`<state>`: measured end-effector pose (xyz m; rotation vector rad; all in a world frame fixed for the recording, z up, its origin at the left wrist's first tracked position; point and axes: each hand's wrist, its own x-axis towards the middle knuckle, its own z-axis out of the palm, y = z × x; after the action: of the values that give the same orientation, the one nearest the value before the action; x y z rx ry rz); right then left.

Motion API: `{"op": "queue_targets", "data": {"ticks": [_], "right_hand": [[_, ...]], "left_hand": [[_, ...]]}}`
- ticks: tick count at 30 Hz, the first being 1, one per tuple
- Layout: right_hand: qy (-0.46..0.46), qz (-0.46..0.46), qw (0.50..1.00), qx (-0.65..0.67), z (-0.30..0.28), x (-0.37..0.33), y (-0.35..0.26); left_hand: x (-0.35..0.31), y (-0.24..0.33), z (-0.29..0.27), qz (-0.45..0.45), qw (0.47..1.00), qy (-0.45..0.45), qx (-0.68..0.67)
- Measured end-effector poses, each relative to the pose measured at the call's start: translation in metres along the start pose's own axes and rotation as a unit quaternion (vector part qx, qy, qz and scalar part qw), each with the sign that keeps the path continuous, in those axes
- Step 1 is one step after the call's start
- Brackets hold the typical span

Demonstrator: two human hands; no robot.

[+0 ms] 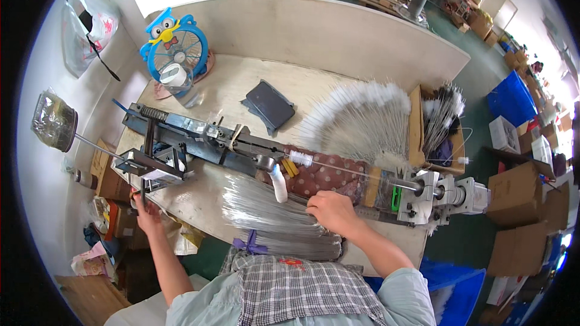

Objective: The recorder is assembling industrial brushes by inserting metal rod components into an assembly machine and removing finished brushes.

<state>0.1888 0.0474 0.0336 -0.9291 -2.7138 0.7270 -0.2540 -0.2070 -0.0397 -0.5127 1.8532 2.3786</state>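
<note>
My left hand (148, 212) is closed around the lower end of a dark metal lever (143, 186) on the left of a long bench machine (232, 160). At the middle, my right hand (333, 210) has its fingers pinched at the right-hand side of a pile of thin silvery wires (260, 208); its fingertips are partly hidden among them. A brush with short white bristles (300, 157) sits along the machine, its wire stem running right toward the metal chuck (417, 187). Just below the brush hangs a white-wrapped handle (278, 185). A purple tie (250, 242) lies around a lower wire bundle (302, 245).
White-bristled wire brushes (362, 121) lie fanned out at the back right, beside a cardboard box (415, 127) holding more. Behind the machine are a dark flat tray (269, 107), a blue fan (178, 48) and a clear jar (176, 78). A low panel (338, 33) borders the table's far side.
</note>
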Motion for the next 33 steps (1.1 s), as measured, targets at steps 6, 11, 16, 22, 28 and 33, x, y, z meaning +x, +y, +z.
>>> {"op": "queue_targets", "data": {"ticks": [6, 11, 16, 22, 28, 33], "right_hand": [[-0.003, 0.062, 0.998, 0.007, -0.017, -0.007, 0.007], [0.007, 0.074, 0.997, 0.003, -0.025, -0.013, 0.007], [0.030, 0.009, 0.999, -0.044, -0.033, -0.018, 0.016], [0.024, 0.031, 0.993, -0.109, -0.040, -0.033, 0.011], [0.058, 0.045, 0.987, -0.141, -0.042, -0.025, 0.003], [0.061, 0.084, 0.974, -0.203, -0.126, -0.041, -0.008]], "left_hand": [[-0.008, -0.005, 0.004, -0.060, 0.997, -0.041, -0.013], [-0.118, -0.040, 0.048, -0.197, 0.972, -0.116, -0.060], [-0.237, -0.047, 0.098, -0.333, 0.845, -0.415, -0.051], [-0.323, -0.044, 0.148, -0.256, 0.824, -0.481, 0.154], [-0.311, 0.042, 0.168, -0.660, 0.588, -0.463, -0.066], [-0.275, 0.029, 0.135, -0.482, 0.710, -0.508, -0.069]]}}
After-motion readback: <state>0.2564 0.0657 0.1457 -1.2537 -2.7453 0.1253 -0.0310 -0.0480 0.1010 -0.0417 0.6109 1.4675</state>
